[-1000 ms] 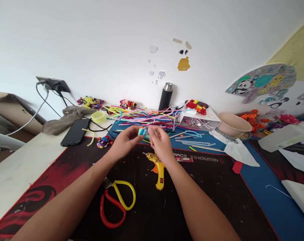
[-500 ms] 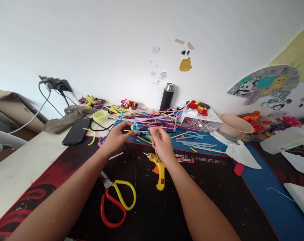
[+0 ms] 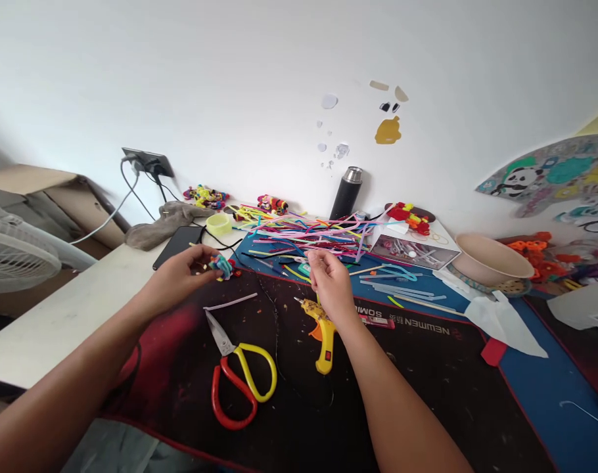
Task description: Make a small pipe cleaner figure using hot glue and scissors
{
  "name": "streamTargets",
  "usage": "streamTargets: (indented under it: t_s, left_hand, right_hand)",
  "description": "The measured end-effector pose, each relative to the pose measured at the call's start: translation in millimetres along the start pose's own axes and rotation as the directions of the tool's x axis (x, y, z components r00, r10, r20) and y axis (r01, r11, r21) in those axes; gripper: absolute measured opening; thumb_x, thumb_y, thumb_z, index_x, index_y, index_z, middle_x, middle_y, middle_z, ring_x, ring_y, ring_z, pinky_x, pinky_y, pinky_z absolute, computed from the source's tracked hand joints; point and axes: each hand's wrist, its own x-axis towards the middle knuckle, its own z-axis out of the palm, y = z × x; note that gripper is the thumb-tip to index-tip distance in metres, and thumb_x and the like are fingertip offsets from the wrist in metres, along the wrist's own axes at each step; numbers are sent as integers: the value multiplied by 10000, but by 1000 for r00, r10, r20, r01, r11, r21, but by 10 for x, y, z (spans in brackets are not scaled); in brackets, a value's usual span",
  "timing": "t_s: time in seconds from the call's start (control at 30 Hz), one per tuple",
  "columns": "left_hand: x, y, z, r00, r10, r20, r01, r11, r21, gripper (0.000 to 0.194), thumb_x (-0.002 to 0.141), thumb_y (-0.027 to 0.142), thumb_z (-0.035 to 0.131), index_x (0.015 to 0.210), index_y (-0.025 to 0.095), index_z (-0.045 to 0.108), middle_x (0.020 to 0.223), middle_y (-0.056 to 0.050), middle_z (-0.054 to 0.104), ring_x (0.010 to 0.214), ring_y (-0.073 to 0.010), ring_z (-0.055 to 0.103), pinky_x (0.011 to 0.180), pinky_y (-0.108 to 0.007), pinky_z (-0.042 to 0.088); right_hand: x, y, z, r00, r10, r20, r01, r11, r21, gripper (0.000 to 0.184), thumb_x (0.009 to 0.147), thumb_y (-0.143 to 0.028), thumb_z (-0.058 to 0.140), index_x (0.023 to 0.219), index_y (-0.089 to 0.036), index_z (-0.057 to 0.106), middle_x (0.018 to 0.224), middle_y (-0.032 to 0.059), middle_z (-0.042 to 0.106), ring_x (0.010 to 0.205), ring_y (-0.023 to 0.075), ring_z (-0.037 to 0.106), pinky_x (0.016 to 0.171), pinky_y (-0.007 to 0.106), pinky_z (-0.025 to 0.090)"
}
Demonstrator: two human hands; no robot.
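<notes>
In my left hand (image 3: 181, 279), thumb and fingers are closed on a small blue fuzzy pipe-cleaner piece (image 3: 223, 265) with other colours around it. Red bits show just behind that piece, partly hidden. My right hand (image 3: 330, 279) is in a pinch above the glue gun; what its fingertips hold, if anything, is too small to make out. The yellow hot glue gun (image 3: 324, 345) lies on the dark mat (image 3: 407, 394) beneath my right wrist. Scissors (image 3: 240, 378) with one red and one yellow handle lie partly open between my forearms, near a pale lilac stick (image 3: 232, 302).
Many coloured pipe cleaners (image 3: 309, 230) are heaped at the back, before a black thermos (image 3: 347, 194). An open box (image 3: 412, 249), clear glue sticks (image 3: 402, 289) and a beige bowl (image 3: 491, 259) stand right. A phone (image 3: 175, 244) and yellow tape roll (image 3: 219, 225) lie left.
My left hand has moved left with the blue pipe-cleaner piece, away from my right hand. The whole view has shifted left; my right hand stays pinched above the glue gun.
</notes>
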Motion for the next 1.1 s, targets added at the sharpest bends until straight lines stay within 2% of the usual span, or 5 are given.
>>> streamTargets:
  t_s: [0.13,0.23,0.47,0.87,1.1]
  left_hand:
    - [-166,-34,81,998,-45,35,43,998,54,542,681,690,852,1001,260,770,942,-68,797,857,-322,680,782,-416,512]
    - [-226,15,195,999,-27,21,24,992,127,521,698,714,822,958,265,779,826,-36,754,743,-273,619,700,-375,474]
    - [-270,-33,401,993,37,111,-58,979,195,393,804,593,782,1017,264,780,893,-43,775,765,-262,636,701,-348,477]
    - [-239,-25,422,985,84,152,-122,959,255,282,819,536,761,903,266,750,870,-47,753,773,-267,642,712,-353,471]
    - [-215,-27,401,987,42,156,-79,968,237,321,825,580,761,921,273,766,810,-32,754,720,-258,630,662,-336,449]
  right_hand:
    - [6,3,12,1000,-12,1,12,999,-44,551,898,-772,700,969,-225,702,593,-57,474,525,155,419,488,284,329]
    - [3,25,9,1000,-16,7,17,997,-72,543,917,-759,685,969,-219,708,587,-57,473,526,156,415,497,286,332]
    - [-32,98,1,998,-41,38,47,978,-202,480,982,-701,655,1011,-228,734,603,-42,514,558,172,463,541,292,357]
    - [-53,82,14,995,-86,43,95,953,-286,454,1019,-655,619,1021,-223,760,678,-9,588,588,180,476,572,309,346]
    - [-62,89,16,994,-98,54,110,945,-308,418,1023,-624,630,1041,-231,773,824,44,723,687,216,592,640,325,417]
